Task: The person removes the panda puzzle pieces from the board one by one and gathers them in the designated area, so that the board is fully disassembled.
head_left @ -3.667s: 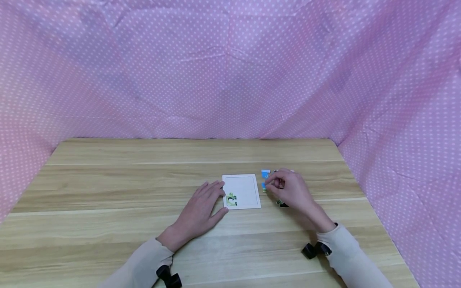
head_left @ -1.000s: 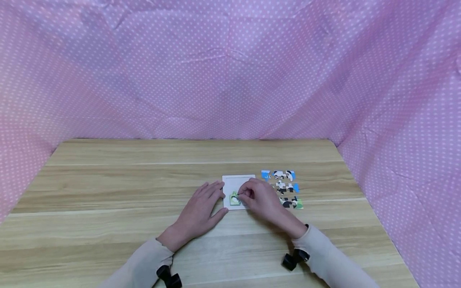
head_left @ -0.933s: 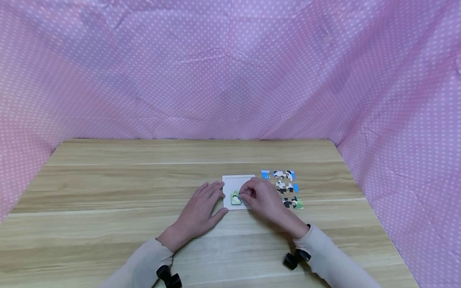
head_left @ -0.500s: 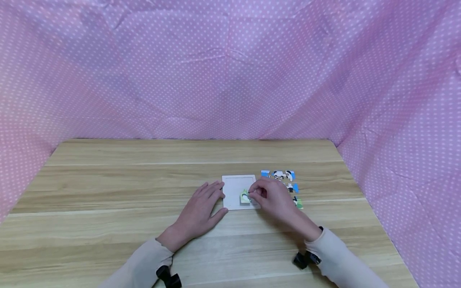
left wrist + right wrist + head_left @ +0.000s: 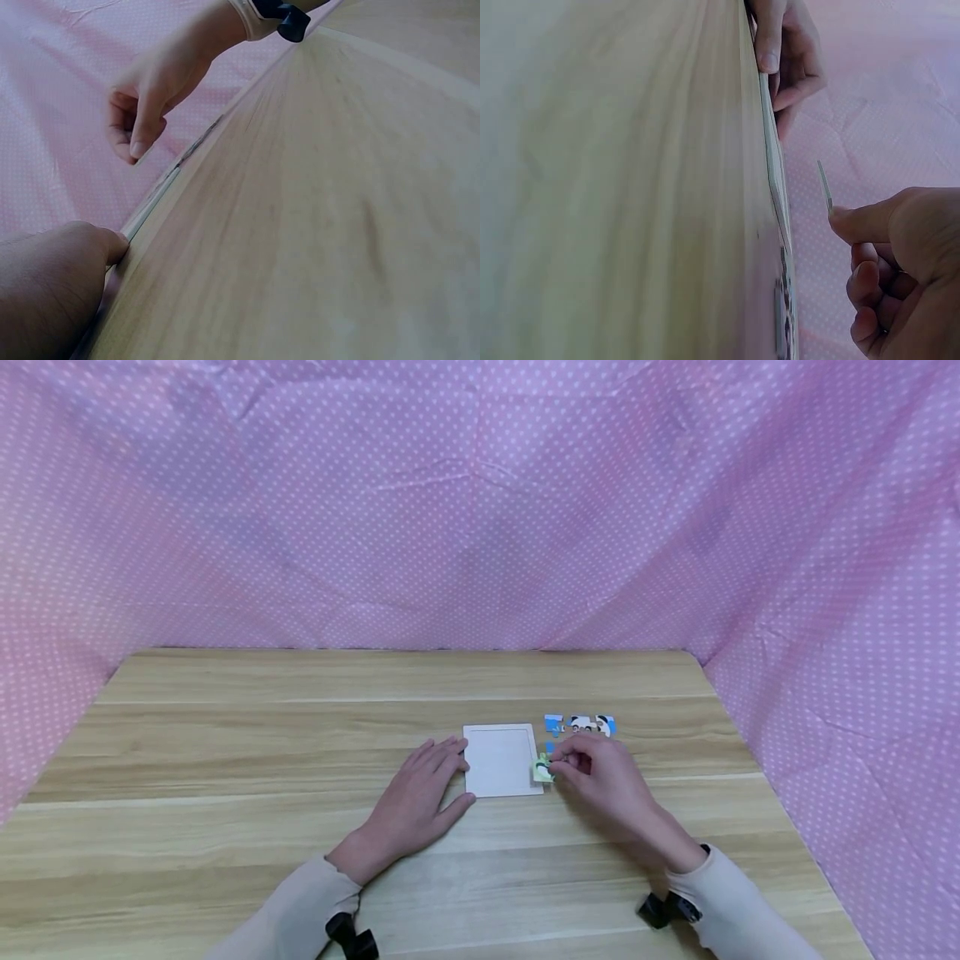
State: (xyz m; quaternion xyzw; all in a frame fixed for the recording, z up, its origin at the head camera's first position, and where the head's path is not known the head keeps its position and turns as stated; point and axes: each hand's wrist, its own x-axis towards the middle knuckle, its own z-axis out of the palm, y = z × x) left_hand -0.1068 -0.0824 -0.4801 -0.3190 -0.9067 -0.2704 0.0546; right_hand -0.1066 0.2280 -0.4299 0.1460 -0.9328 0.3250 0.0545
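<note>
My right hand (image 5: 603, 781) pinches a green puzzle piece (image 5: 542, 769) between thumb and fingertips, over the right edge of a white square puzzle tray (image 5: 498, 756). Seen edge-on in the right wrist view, the puzzle piece (image 5: 824, 186) is a thin sliver raised above the table. My left hand (image 5: 412, 797) lies flat with fingers spread, its fingertips and thumb touching the tray's left side. Inside its thin border line the tray shows only plain white. Several panda puzzle pieces (image 5: 581, 724) lie right of the tray, partly hidden beneath my right hand.
A wooden table (image 5: 300, 735) bears everything. Pink dotted cloth (image 5: 472, 527) hangs behind it and along its sides. Black wrist cameras (image 5: 669, 910) sit on both sleeves.
The green piece earlier lay in the tray's lower left corner. My right hand came from the loose pieces, pinched it, lifted it and carried it right. My left hand stayed still.
</note>
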